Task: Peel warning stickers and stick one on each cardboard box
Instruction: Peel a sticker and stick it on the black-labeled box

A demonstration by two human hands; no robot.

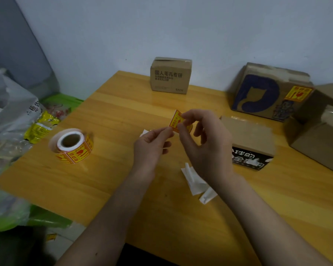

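Head view looks down on a yellow wooden table [123, 116] where both hands meet above its middle. Left hand [152, 143] pinches the lower corner of a yellow and red warning sticker [175, 120] between thumb and forefinger, its other fingers curled under. Right hand [206, 139] pinches the same sticker from the right side with thumb and forefinger, the remaining fingers loosely bent and spread apart. Off to the left, a roll of stickers [71, 145] lies on its side on the table. White backing scraps [197, 184] lie below the right hand, with another scrap [143, 133] just behind the left hand. 4 cardboard boxes are in sight: a small printed box [170, 76] at the far edge by the wall, a box with a blue logo [265, 93] that already carries a warning sticker [298, 94], a low box with a black panel [252, 139] just right of the hands, and a plain box [319, 135] at the right edge. Plastic bags [10, 112] crowd the left side.
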